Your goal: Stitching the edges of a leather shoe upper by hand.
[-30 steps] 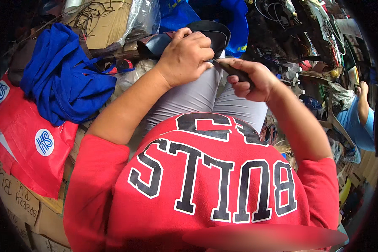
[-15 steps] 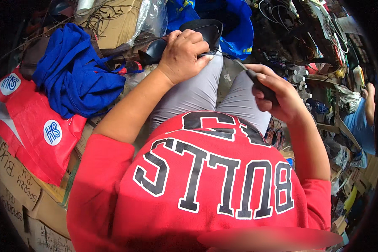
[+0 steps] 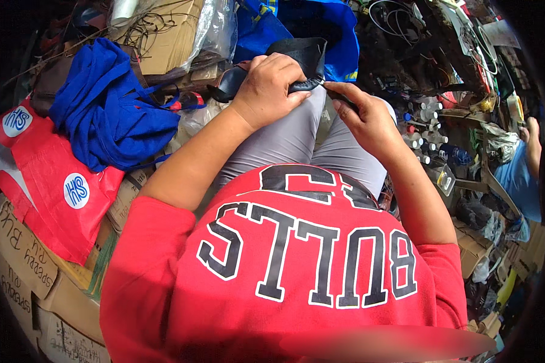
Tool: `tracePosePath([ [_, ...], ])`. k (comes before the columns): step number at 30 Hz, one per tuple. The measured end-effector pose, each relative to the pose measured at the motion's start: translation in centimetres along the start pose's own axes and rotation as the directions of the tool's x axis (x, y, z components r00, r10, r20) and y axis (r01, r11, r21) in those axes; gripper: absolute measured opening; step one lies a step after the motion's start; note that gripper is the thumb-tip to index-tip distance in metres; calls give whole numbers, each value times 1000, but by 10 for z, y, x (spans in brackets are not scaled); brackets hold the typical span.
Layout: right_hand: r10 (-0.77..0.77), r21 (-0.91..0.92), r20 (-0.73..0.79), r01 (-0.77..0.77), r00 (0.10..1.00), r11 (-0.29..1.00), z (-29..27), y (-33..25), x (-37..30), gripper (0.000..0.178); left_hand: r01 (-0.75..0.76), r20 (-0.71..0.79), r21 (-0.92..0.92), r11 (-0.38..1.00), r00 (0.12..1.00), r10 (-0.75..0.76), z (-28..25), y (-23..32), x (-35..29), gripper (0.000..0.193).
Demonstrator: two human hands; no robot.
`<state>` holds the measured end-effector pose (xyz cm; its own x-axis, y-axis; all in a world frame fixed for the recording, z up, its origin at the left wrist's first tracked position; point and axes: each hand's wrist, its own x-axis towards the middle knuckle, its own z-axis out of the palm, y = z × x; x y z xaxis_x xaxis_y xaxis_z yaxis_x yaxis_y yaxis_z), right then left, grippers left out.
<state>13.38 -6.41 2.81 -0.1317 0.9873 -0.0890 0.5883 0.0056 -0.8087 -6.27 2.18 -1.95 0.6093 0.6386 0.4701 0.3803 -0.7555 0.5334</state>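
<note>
Above my knees, my left hand (image 3: 266, 89) is closed on a black leather shoe (image 3: 309, 55), fingers over its top and thumb along the near edge. The shoe's dark toe shows left of the hand, and its raised back part stands to the right. My right hand (image 3: 369, 118) is closed round a black-handled pointed tool (image 3: 340, 97). Its thin metal tip meets the shoe's edge close to my left thumb. Whether the tip goes into the leather I cannot tell. My fingers hide most of the handle.
A blue bag (image 3: 344, 42) stands open beyond the shoe. To the left lie a blue cloth (image 3: 106, 109), a red bag (image 3: 54, 181) and cardboard boxes (image 3: 27, 248). Small bottles (image 3: 427, 136) and clutter crowd the right, where another person's hand (image 3: 531, 142) shows.
My right hand has moved left and up, bringing the tool's tip to the shoe's edge. My left hand and the shoe have shifted slightly nearer to me.
</note>
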Motion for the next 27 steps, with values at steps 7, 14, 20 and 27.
tracePosePath([
  [7,7,-119,3,-6,1000,993,0,-8,6,27,-9,7,24,1000,1000,9,-1,1,2,22],
  [14,59,-323,64,-36,996,946,-4,-19,23,27,-34,19,71,997,999,33,0,1,0,25],
  [20,231,-456,323,-62,918,888,-16,-9,61,28,-168,118,111,979,981,155,1,2,3,22],
  [27,57,-184,150,-29,987,983,5,9,28,28,-143,124,93,985,984,131,-3,-6,10,20],
])
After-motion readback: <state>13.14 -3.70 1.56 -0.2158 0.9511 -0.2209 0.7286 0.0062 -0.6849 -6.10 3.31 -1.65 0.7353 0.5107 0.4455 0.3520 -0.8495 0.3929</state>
